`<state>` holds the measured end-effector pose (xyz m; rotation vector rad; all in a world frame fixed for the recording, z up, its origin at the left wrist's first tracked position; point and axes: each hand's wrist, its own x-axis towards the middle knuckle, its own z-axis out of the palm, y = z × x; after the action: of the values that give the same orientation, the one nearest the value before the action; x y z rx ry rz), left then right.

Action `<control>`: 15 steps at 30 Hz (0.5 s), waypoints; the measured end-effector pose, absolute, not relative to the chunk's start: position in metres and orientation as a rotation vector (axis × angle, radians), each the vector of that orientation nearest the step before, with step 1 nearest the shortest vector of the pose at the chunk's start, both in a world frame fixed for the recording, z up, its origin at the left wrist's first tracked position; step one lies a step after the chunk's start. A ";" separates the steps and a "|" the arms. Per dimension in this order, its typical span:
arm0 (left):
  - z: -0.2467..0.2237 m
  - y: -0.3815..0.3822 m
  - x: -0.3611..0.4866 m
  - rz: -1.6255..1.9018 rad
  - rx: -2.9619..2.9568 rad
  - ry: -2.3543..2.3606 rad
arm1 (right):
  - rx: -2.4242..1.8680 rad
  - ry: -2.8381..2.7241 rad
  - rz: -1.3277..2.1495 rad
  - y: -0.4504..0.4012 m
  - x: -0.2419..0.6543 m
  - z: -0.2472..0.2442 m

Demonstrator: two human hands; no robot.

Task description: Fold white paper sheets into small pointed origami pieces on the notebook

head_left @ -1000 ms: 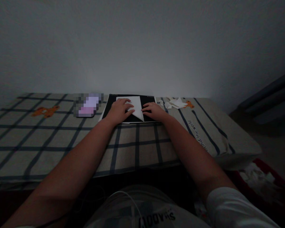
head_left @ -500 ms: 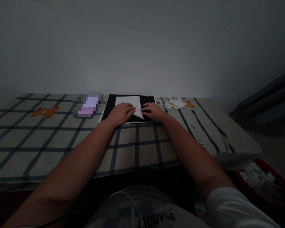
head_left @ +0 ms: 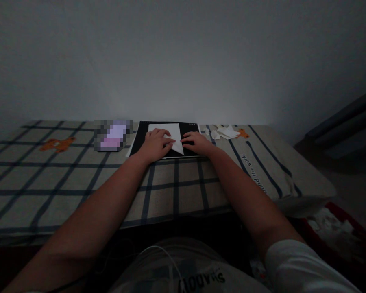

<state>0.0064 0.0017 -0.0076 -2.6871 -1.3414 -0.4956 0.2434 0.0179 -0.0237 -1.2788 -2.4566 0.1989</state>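
A sheet of white paper (head_left: 173, 129) lies on a black rectangular pad (head_left: 190, 129) near the wall. Its near right part tapers to a folded point. My left hand (head_left: 157, 144) rests on the lower left of the paper, fingers spread and palm down, hiding part of it. At the paper's right edge, my right hand (head_left: 197, 143) lies over the black pad with its fingers apart, the fingertips at the edge. Neither hand grips anything.
On the checked tablecloth (head_left: 79, 175), a partly pixelated phone (head_left: 114, 136) lies left of the pad. White paper scraps (head_left: 228, 132) lie to its right. A red bin (head_left: 332, 207) with crumpled paper stands below the table's right end.
My left hand has spread its fingers, with some moved up and farther over the paper. The paper's folded tip looks flatter and sits slightly lower. My right hand has barely moved.
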 end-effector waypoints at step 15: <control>-0.007 0.006 0.008 -0.469 -2.828 -1.161 | -1.252 -2.468 0.195 0.021 0.244 -0.024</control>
<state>0.0075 0.0058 -0.0065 -2.8281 -1.1606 -0.4691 0.2443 0.0205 -0.0241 -1.2519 -2.4682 0.1952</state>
